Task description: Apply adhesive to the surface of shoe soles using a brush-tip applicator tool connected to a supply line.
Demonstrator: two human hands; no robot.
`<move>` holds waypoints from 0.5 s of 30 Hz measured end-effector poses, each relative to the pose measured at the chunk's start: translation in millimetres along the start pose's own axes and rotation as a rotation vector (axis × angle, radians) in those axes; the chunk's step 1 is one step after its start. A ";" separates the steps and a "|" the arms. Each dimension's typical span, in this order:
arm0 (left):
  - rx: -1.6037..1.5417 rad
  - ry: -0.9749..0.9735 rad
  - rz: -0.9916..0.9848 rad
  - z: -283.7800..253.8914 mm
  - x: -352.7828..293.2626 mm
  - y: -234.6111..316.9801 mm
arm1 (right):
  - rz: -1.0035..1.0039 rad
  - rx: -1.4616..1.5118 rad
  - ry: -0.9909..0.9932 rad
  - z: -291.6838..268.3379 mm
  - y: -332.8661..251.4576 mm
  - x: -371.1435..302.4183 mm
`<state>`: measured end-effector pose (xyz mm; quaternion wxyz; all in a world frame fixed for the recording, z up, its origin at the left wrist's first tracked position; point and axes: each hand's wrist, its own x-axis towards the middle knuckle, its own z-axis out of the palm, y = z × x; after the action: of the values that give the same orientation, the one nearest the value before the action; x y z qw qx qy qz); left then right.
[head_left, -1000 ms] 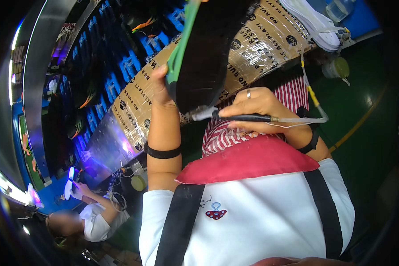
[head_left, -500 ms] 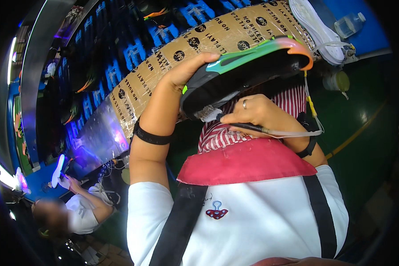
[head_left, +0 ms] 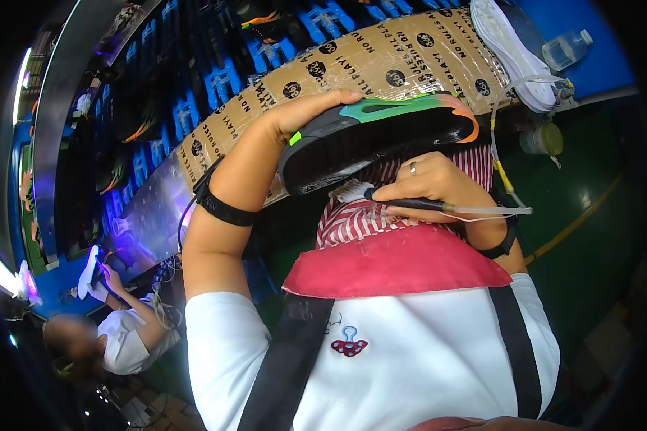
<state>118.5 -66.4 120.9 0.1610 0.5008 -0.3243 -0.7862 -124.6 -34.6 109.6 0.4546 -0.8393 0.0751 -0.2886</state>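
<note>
With our left hand (head_left: pixel 310 113) we grip the left end of a black shoe with a green-to-orange side (head_left: pixel 381 152), held just beyond our right hand (head_left: pixel 433 183), which grasps a slim black-handled, pale-bristled brush (head_left: pixel 411 202).

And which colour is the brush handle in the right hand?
The brush handle is black, seen best in the head view.

I see a white mushroom-embroidered shirt (head_left: pixel 410 345), black straps (head_left: pixel 284 373), a red apron (head_left: pixel 395 266), red-and-white striped cloth (head_left: pixel 345 224), black armbands (head_left: pixel 224 210) and a silver ring (head_left: pixel 413 169) on the right hand (head_left: pixel 435 188).
</note>
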 end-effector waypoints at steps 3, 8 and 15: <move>0.032 0.027 0.035 0.2 0.4 0.2 | 0.056 -0.016 0.089 6.9 1.8 -0.9; 0.066 0.056 0.020 -3.7 -5.0 3.4 | 0.006 -0.104 -0.009 5.3 8.3 -6.1; 0.142 0.082 0.027 0.0 -18.1 13.5 | -0.036 -0.192 0.146 7.4 6.6 -6.6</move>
<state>125.7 -65.9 142.4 0.1487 0.5385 -0.3792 -0.7376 -125.0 -30.4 98.4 0.3603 -0.8569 0.1202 -0.3484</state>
